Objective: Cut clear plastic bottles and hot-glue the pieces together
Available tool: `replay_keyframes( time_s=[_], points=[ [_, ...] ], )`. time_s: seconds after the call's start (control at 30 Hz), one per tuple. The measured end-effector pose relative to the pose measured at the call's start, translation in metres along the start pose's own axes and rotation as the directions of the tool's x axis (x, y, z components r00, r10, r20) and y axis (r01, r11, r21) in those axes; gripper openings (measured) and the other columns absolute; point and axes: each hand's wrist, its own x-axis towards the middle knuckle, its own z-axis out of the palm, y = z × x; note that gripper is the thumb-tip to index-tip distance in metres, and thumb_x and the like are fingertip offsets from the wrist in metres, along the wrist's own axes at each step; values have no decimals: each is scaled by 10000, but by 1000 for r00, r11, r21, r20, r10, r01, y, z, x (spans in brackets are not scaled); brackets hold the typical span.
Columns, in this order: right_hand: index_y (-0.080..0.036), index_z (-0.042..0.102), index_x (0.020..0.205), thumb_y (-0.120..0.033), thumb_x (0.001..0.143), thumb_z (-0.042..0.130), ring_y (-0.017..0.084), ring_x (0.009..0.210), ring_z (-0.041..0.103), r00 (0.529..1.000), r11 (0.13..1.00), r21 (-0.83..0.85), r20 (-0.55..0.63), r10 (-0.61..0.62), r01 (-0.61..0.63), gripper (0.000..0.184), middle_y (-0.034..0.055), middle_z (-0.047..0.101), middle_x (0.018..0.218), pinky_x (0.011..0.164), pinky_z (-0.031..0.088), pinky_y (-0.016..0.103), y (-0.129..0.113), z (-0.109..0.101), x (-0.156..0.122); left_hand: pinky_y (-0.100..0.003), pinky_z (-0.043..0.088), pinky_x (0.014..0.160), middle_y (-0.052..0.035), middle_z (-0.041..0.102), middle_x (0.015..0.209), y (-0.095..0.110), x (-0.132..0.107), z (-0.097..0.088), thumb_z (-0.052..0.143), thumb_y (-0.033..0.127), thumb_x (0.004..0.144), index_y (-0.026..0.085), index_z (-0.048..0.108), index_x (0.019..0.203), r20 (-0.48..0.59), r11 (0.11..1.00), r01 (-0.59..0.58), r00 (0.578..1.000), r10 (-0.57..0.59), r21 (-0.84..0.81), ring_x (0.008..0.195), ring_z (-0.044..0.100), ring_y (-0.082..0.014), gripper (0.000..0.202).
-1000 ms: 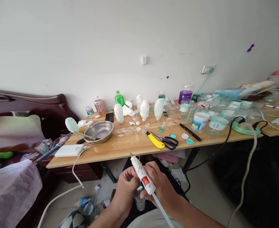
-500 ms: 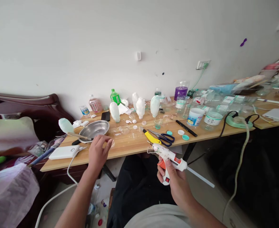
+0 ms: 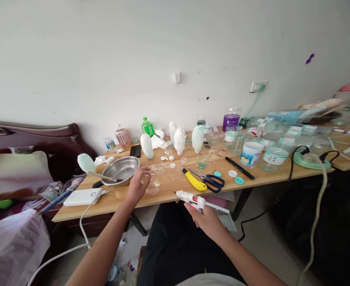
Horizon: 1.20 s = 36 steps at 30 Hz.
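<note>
My right hand [image 3: 201,218] is wrapped round the handle of a white hot glue gun [image 3: 189,197] at the table's front edge. Its nozzle points left, and a translucent glue stick [image 3: 218,207] sticks out of its back. My left hand [image 3: 138,186] hovers over the tabletop right of the steel bowl [image 3: 121,170], thumb and fingers apart. Just beyond its fingertips lie clear plastic pieces [image 3: 152,188], hard to make out against the wood. A yellow-handled knife [image 3: 195,180] and dark blue scissors [image 3: 213,182] rest near the gun.
Several white-wrapped upright forms [image 3: 179,142] stand towards the wall. On the right are many clear bottles [image 3: 275,157], a white tub [image 3: 250,153], a black marker [image 3: 240,168] and a green power strip [image 3: 312,160]. A power bank [image 3: 82,196] sits at the left edge.
My left hand has moved right, away from the bowl towards the clear plastic pieces. The glue gun in my right hand has shifted left and turned more level. The view has shifted slightly.
</note>
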Motion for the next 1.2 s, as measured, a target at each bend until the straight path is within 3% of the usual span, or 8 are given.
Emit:
replay_keyframes(
  time_s=[0.13,0.23,0.43,0.57,0.7,0.9,1.03,1.2],
  points=[
    [-219,577,1015,-591,895,483,166,560,615,996,993,-86,47,-73,77,402,-33,584,646,564,489,265,-6,8,5,-326,517,828,-54,709,938,-5,-3,5,485,428,943,220,538,800,-16,993,121,993,-121,-4,909,681,-206,258],
    [-234,601,1001,-581,909,465,174,585,632,992,977,-176,39,-119,124,384,-8,643,741,617,489,285,-9,13,12,-307,508,754,-47,708,883,1,-4,9,385,456,977,219,568,857,-19,981,195,981,-195,13,846,677,-206,322],
    [-234,639,1001,-527,918,466,254,928,667,982,939,-292,18,-187,184,350,64,721,960,809,485,330,-7,22,29,-301,487,753,-45,729,889,18,-1,14,299,475,996,230,625,886,101,975,219,970,-220,22,845,682,-218,422],
    [-229,630,1032,-455,919,473,234,899,658,969,908,-338,69,-238,247,297,51,710,960,786,477,308,-7,23,36,-293,490,728,-41,740,874,21,-2,16,302,486,992,228,646,891,147,974,226,963,-227,22,805,689,-213,442],
    [-210,605,916,-380,901,473,208,733,604,955,874,-385,109,-276,297,217,27,645,781,686,452,295,-7,24,44,-304,495,795,-53,749,976,19,-8,20,270,462,999,224,662,948,121,970,243,962,-245,34,906,692,-217,461],
    [-190,555,943,-283,863,477,188,704,580,950,866,-390,118,-289,312,145,20,612,791,668,458,291,2,28,54,-317,487,877,-54,743,1064,20,-16,25,265,431,1001,233,666,1004,79,967,247,965,-251,56,1028,674,-221,447],
    [-195,578,966,-346,887,507,193,755,602,933,860,-365,176,-312,357,184,33,635,852,697,473,296,-1,26,53,-304,500,844,-35,754,1031,21,-18,25,276,423,1002,247,656,1035,81,969,240,966,-245,62,994,691,-212,421],
    [-220,593,820,-432,924,492,186,699,573,908,837,-361,251,-336,410,257,10,625,745,670,443,298,-14,23,52,-306,498,867,-36,747,1060,20,-20,26,267,410,1005,241,647,1068,86,974,219,971,-223,54,1017,682,-207,421]
  ],
)
